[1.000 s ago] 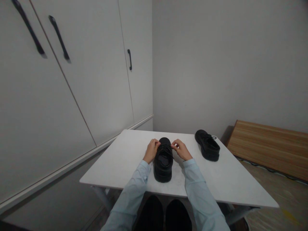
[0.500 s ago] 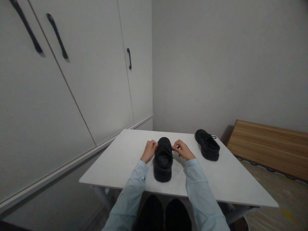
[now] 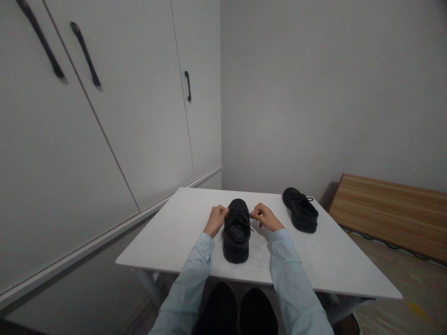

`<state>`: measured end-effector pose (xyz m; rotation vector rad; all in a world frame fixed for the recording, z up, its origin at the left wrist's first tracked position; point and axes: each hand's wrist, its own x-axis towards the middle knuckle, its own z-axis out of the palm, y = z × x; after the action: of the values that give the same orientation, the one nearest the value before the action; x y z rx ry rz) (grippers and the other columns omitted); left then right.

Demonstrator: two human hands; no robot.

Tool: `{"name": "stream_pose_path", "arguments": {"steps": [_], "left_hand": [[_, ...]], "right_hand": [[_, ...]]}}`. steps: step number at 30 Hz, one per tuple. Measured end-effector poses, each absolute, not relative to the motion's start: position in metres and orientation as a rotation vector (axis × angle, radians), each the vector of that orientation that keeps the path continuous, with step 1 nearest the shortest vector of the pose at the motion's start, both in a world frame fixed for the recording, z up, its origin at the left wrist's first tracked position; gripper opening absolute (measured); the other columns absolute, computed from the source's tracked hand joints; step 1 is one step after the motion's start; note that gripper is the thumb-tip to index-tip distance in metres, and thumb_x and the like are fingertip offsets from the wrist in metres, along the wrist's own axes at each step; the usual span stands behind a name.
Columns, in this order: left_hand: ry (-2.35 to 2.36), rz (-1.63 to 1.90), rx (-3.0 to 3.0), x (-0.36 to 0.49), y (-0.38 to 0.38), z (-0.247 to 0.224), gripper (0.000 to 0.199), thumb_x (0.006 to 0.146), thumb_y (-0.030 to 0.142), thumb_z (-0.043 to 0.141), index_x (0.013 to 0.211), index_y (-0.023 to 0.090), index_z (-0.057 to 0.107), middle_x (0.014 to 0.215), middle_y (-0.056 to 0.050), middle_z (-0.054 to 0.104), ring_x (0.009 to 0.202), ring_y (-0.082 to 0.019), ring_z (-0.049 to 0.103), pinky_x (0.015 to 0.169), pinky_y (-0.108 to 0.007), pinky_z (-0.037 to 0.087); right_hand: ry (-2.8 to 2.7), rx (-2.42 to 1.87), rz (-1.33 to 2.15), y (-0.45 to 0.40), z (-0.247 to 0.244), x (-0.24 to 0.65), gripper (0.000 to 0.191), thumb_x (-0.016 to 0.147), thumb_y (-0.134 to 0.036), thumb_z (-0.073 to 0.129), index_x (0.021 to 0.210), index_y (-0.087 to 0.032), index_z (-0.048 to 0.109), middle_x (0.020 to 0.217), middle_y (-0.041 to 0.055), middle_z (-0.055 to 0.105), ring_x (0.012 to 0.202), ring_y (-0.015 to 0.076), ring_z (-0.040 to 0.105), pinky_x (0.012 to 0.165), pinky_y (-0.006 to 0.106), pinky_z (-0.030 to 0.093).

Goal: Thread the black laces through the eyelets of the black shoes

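A black lace-up shoe (image 3: 236, 249) stands upright on the white table in front of me, toe pointing away, its opening toward me. Black shoelace (image 3: 239, 215) crosses over its front, and loose ends hang at both sides. At the shoe's left side, my left hand (image 3: 215, 218) is closed in a pinch on the lace. On the opposite side my right hand (image 3: 264, 217) pinches the lace between thumb and fingers, slightly off the shoe. A matching black shoe (image 3: 303, 213) rests farther right, its laces tied in a bow.
The white table (image 3: 157, 237) has its far edge near the wall. White cabinets (image 3: 139, 116) with black handles line the left. A wood-grain board (image 3: 387, 214) leans low at the right. My knees (image 3: 239, 309) are below the table's front edge.
My right hand has drawn slightly away from the shoe's side, and a short stretch of lace shows between them. My left hand is nearly unmoved.
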<state>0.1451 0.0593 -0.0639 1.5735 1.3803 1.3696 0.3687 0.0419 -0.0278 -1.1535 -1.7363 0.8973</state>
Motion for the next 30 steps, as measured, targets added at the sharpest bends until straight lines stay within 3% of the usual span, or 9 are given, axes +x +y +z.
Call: {"name": "stream_pose_path", "arguments": {"steps": [10, 19, 25, 30], "left_hand": [[1.417, 1.402, 1.641, 0.151, 0.046, -0.044, 0.019, 0.079, 0.032, 0.055, 0.07, 0.015, 0.06, 0.069, -0.001, 0.059, 0.072, -0.015, 0.056, 0.073, -0.029, 0.044], [1.224, 1.559, 1.74, 0.157, 0.027, -0.021, 0.019, 0.08, 0.034, 0.059, 0.091, 0.021, 0.067, 0.096, -0.005, 0.057, 0.089, -0.016, 0.055, 0.071, -0.026, 0.045], [1.22, 1.512, 1.911, 0.157, 0.026, -0.022, 0.015, 0.075, 0.033, 0.068, 0.084, 0.023, 0.073, 0.091, -0.005, 0.055, 0.096, -0.02, 0.053, 0.088, -0.033, 0.041], [1.183, 1.509, 1.972, 0.156, 0.028, -0.024, 0.013, 0.072, 0.033, 0.071, 0.076, 0.021, 0.073, 0.089, -0.005, 0.056, 0.094, -0.02, 0.053, 0.089, -0.035, 0.041]], "right_hand": [[-1.667, -0.946, 0.913, 0.037, -0.016, 0.357, 0.023, 0.07, -0.036, 0.064, 0.062, -0.018, 0.052, 0.082, 0.0036, 0.049, 0.073, 0.0161, 0.052, 0.041, 0.022, 0.048], [-1.606, -0.934, 0.783, 0.038, -0.011, 0.357, 0.021, 0.073, -0.041, 0.065, 0.078, -0.02, 0.063, 0.087, 0.0042, 0.061, 0.083, 0.0184, 0.057, 0.07, 0.03, 0.047], [-1.666, -0.918, 0.766, 0.034, -0.01, 0.346, 0.022, 0.072, -0.042, 0.067, 0.072, -0.021, 0.064, 0.093, 0.005, 0.058, 0.089, 0.0197, 0.056, 0.07, 0.03, 0.046], [-1.706, -0.907, 0.76, 0.035, -0.011, 0.343, 0.021, 0.072, -0.042, 0.068, 0.071, -0.021, 0.066, 0.096, 0.0058, 0.056, 0.095, 0.0211, 0.055, 0.074, 0.033, 0.046]]}}
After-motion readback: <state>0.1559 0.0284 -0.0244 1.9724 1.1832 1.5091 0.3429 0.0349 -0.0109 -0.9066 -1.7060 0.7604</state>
